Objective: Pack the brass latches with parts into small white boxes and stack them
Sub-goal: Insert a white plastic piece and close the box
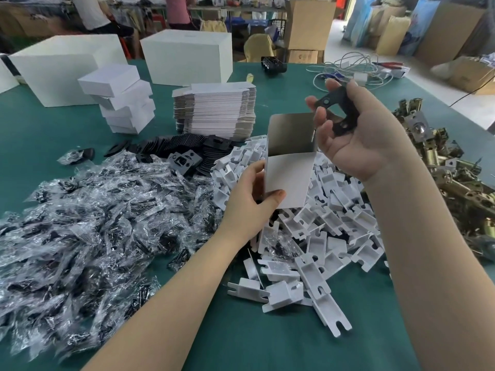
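- On the green counter (pixel 241 341), bagged screws (pixel 80 236), white inserts (pixel 321 223), black plates (pixel 184 153) and brass latches (pixel 442 162) are heaped in separate piles.
- Toward the far edge, flat blanks (pixel 214 111) are stacked beside closed boxes (pixel 120 97); two big white cartons (pixel 187 57) stand behind.
- Cardboard cartons and people are seen beyond, blurred.
- An open box (pixel 289 172) is gripped by the left hand (pixel 251 202) above the inserts, mouth up.
- A gasket (pixel 340 111) is pinched by the raised right hand (pixel 356 137) just over the box.
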A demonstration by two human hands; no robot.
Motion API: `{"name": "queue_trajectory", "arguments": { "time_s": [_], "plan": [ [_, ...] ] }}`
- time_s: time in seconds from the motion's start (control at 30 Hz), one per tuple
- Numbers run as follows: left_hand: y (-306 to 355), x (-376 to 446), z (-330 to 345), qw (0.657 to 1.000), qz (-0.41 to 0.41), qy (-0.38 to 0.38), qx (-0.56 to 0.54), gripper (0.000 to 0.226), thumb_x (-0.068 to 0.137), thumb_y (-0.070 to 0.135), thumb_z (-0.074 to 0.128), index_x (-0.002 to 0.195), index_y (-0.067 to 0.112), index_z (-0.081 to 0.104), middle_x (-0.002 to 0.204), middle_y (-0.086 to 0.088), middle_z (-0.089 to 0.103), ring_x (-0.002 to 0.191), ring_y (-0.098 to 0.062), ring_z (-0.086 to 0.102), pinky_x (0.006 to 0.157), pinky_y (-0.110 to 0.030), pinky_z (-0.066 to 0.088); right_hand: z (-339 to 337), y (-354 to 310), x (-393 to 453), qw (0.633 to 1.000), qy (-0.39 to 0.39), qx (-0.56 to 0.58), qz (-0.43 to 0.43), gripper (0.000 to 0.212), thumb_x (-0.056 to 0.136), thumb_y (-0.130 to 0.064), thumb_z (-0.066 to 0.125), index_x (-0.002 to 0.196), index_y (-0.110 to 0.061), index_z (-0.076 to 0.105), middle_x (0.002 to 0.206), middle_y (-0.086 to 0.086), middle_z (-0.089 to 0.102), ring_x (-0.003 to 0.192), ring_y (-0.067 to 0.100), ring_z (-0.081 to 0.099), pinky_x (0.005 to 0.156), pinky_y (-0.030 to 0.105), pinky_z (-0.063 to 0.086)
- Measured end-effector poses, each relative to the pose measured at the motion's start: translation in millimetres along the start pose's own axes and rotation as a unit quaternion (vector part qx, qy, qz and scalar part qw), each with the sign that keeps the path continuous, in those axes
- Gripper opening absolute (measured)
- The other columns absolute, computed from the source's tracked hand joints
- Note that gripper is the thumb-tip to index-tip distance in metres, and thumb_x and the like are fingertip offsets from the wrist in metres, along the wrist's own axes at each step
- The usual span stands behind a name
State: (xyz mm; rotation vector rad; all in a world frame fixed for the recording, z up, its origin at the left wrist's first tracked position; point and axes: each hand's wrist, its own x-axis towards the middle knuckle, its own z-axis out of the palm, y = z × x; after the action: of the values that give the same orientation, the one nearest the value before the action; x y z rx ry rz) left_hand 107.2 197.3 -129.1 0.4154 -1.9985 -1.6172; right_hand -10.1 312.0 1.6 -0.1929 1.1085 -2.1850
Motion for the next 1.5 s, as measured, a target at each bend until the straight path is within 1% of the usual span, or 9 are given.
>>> {"name": "queue_trajectory", "arguments": {
  "time_s": [0.1, 0.23, 0.37, 0.47, 0.87, 0.97, 1.13, 1.33, 1.5],
  "plan": [
    [0, 0, 0, 1.000, 0.000, 0.000, -0.001, 0.054, 0.090, 0.006, 0.070, 0.134, 0.028, 0.046, 0.120, 0.013, 0.064, 0.106, 0.005, 0.062, 0.088, -0.013, 0.051, -4, -5, -1, 0.994, -0.067, 0.079, 0.034, 0.043, 0.103, -0.046, 0.037, 0.109, -0.015, 0.066, 0.102, 0.020, 0.067, 0.058, 0.015, 0.053, 0.052, 0.021, 0.044],
    [0, 0, 0, 1.000, -0.002, -0.004, -0.005, 0.054, 0.091, 0.006, 0.069, 0.134, 0.028, 0.046, 0.122, 0.012, 0.064, 0.109, 0.002, 0.062, 0.092, -0.017, 0.052, -3, -10, -3, 0.990, -0.104, 0.099, 0.010, 0.029, 0.098, -0.019, 0.044, 0.118, -0.008, 0.060, 0.108, 0.017, 0.055, 0.062, 0.013, 0.046, 0.056, 0.021, 0.040],
    [1, -1, -1, 1.000, -0.002, -0.007, -0.008, 0.053, 0.091, 0.006, 0.069, 0.132, 0.030, 0.046, 0.122, 0.012, 0.064, 0.110, 0.001, 0.062, 0.091, -0.018, 0.052, -3, -8, -6, 0.990, -0.100, 0.089, -0.046, 0.045, 0.087, 0.008, 0.056, 0.129, -0.007, 0.058, 0.122, 0.023, 0.060, 0.073, 0.014, 0.061, 0.066, 0.019, 0.052],
    [1, -1, 0, 1.000, -0.001, -0.007, -0.008, 0.053, 0.091, 0.006, 0.069, 0.134, 0.028, 0.046, 0.123, 0.009, 0.063, 0.112, -0.002, 0.062, 0.094, -0.021, 0.053, 0, -2, -5, 0.992, -0.078, 0.052, -0.085, 0.051, 0.086, 0.010, 0.059, 0.134, -0.007, 0.055, 0.108, 0.015, 0.071, 0.078, 0.015, 0.071, 0.067, 0.017, 0.054],
    [2, -2, 0, 1.000, 0.000, -0.010, -0.020, 0.052, 0.091, 0.004, 0.069, 0.132, 0.028, 0.046, 0.125, 0.005, 0.064, 0.114, -0.005, 0.062, 0.096, -0.024, 0.053, -2, 5, -2, 0.980, -0.091, -0.093, -0.152, 0.013, 0.091, -0.003, 0.062, 0.098, -0.013, 0.065, 0.091, 0.005, 0.075, 0.082, 0.018, 0.070, 0.083, 0.032, 0.058],
    [2, -2, 0, 1.000, -0.004, -0.013, -0.023, 0.052, 0.091, 0.005, 0.068, 0.132, 0.028, 0.047, 0.124, 0.005, 0.064, 0.112, -0.005, 0.063, 0.093, -0.024, 0.053, -2, 3, -10, 0.926, -0.118, -0.265, -0.240, 0.018, 0.086, -0.002, 0.069, 0.098, -0.015, 0.069, 0.087, -0.002, 0.074, 0.082, 0.014, 0.069, 0.082, 0.030, 0.057],
    [2, 0, -1, 0.999, -0.005, -0.018, -0.032, 0.053, 0.091, 0.004, 0.068, 0.133, 0.028, 0.047, 0.124, 0.003, 0.065, 0.113, -0.010, 0.063, 0.099, -0.036, 0.053, 7, 0, -17, 0.760, -0.099, -0.559, -0.317, 0.034, 0.090, -0.008, 0.069, 0.119, -0.024, 0.066, 0.103, -0.005, 0.071, 0.088, 0.007, 0.072, 0.083, 0.023, 0.058],
    [0, 1, -2, 0.999, -0.013, -0.024, -0.039, 0.056, 0.090, 0.005, 0.070, 0.139, 0.020, 0.047, 0.121, 0.002, 0.066, 0.109, -0.009, 0.065, 0.095, -0.034, 0.055, 20, -7, -17, 0.617, -0.142, -0.722, -0.280, 0.027, 0.093, -0.010, 0.062, 0.113, -0.026, 0.072, 0.098, -0.015, 0.068, 0.091, 0.001, 0.066, 0.091, 0.017, 0.051],
    [-2, 4, -5, 0.998, -0.013, -0.030, -0.052, 0.050, 0.088, 0.005, 0.071, 0.121, 0.037, 0.051, 0.116, 0.007, 0.067, 0.104, -0.006, 0.067, 0.087, -0.025, 0.056, 15, -15, -15, 0.547, -0.161, -0.790, -0.223, 0.019, 0.091, -0.013, 0.066, 0.105, -0.024, 0.073, 0.093, -0.007, 0.071, 0.081, -0.004, 0.061, 0.078, 0.010, 0.046]
  ]
}}
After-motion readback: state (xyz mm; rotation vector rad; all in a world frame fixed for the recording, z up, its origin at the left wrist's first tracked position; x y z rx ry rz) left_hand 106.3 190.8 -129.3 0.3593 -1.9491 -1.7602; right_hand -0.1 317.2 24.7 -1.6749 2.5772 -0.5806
